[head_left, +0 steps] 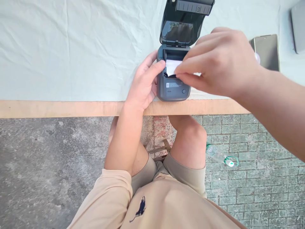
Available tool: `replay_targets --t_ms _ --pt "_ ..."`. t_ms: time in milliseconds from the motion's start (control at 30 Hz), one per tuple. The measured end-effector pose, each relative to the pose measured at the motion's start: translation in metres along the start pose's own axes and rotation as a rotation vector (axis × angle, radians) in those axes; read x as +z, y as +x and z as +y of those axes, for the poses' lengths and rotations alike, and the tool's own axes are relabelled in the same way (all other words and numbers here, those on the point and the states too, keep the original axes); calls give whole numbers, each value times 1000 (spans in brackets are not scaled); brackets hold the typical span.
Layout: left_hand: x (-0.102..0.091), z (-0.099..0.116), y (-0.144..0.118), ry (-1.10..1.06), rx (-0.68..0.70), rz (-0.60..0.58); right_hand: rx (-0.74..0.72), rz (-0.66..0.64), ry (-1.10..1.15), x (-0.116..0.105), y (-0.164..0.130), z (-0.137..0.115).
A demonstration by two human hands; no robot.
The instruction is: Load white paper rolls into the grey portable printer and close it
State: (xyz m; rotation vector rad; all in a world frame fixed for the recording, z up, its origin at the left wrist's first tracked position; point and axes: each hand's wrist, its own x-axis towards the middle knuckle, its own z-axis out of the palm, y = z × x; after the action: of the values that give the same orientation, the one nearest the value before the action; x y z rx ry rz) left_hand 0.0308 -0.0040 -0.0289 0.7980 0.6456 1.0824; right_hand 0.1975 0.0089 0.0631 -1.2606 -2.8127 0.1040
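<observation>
1. My left hand (pixel 143 84): half open, palm cupped against the left side of the label printer (pixel 172 86), thumb laid over its upper left edge just beside the paper. It steadies the casing rather than closing round it.
2. My right hand (pixel 219 60): fingers drawn together, thumb and forefinger pinched on the loose end of the white paper strip (pixel 171 66) that shows in the printer's open bay. The hand covers the right part of the bay, so I cannot tell how far the strip runs under it.
3. Label printer: dark grey, small, standing at the near edge of the counter (pixel 71 108), front panel toward me. Its lid (pixel 182 22) is swung up and back, upright behind the bay.
4. Counter: wooden front edge, top covered by a pale creased cloth (pixel 71 47).
5. Phone (pixel 267 51): lying flat on the cloth, dark screen up, behind my right wrist, well apart from the printer.
6. Grey flat object (pixel 299 27): at the far right corner, partly cut off by the frame.
7. Plastic bottle (pixel 220 156): lying on the paved floor beside my right knee.
</observation>
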Motion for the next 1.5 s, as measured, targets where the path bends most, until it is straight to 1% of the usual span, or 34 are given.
replay_targets --t_ms 33,100,200,267,300,333,433,467,500,600,667,733,767,833,933,1067,1133,1233,1333,1433,1467,1500 --pt "1 1 -1 18 3 2 -21 9 -15 2 -5 -3" --pt "0 1 -2 90 19 -7 -68 26 -135 9 -16 -8" --pt "-4 -3 -2 197 64 -11 -132 220 -121 21 -33 -13" --pt "-7 -6 -1 233 73 -15 -176 353 -7 28 -42 -14" --pt "-8 -7 -1 240 75 -18 -158 442 82 31 -44 -13" --pt "-9 -7 -1 244 75 -21 -100 555 184 33 -44 -11" --pt "-9 -7 -2 255 72 -24 138 949 490 43 -32 -1" --pt "-9 -7 -2 263 66 -24 178 1024 599 47 -25 4" --pt "-9 -7 -2 271 61 -23 192 1039 722 52 -18 8" --pt "-10 -7 -3 290 60 -24 204 951 1057 66 0 15" --pt "-11 -8 -3 308 66 -23 233 853 1154 72 4 15" --pt "-12 -7 -3 325 62 -21 228 729 1168 75 1 13" --pt "-12 -7 -3 326 59 -22 222 646 1161 76 -1 11" --pt "-12 -6 -4 295 59 -39 191 511 1126 76 -6 10" --pt "-9 -4 -4 212 62 -46 163 390 1089 74 -9 9" --pt "-3 -3 -5 209 56 6 132 349 1119 74 -7 10" --pt "-1 -2 -6 209 83 -5 115 333 1128 74 -6 9" --pt "0 0 -6 174 104 -29 118 343 1062 75 -7 8" --pt "-6 0 -5 133 27 1 137 360 1038 78 -6 8" --pt "-15 -2 -2 172 -16 36 131 402 1068 83 -6 10" --pt "-18 -3 -2 197 -15 39 132 427 1044 84 -6 11" --pt "-20 -4 -2 222 -12 39 143 439 958 82 -7 11"
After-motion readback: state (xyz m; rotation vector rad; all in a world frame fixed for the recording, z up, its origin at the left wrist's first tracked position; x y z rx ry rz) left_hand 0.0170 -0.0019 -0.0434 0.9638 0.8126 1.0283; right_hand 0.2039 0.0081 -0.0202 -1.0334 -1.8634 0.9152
